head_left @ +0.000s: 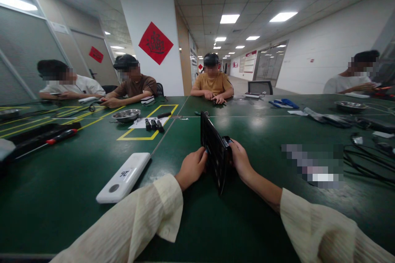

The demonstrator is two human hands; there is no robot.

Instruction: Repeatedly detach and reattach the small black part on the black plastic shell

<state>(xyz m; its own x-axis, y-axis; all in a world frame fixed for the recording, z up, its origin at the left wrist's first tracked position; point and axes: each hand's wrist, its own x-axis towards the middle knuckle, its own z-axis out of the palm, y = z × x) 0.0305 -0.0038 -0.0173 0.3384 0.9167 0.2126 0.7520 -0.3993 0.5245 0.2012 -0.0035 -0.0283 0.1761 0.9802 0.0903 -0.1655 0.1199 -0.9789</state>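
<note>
A thin, glossy black panel (pixel 213 152), perhaps a screen or a cover, stands on edge above the green table, seen nearly side-on. My left hand (pixel 190 167) grips its left face, with the thumb pressed against it. My right hand (pixel 241 157) is closed around a small black block (pixel 227 144) at the panel's right side. Whether block and panel are joined I cannot tell, and several of my fingers are hidden behind them. To the left of my left hand lies a white power bank (pixel 125 178) marked 26.
Beyond my left hand are a metal bowl (pixel 126 115) and several black clips (pixel 154 125) on white paper. A red-handled screwdriver (pixel 61 137) lies far left. Black cables (pixel 368 160) and a second bowl (pixel 351 107) are at right. Several people sit around the table (pixel 247 222).
</note>
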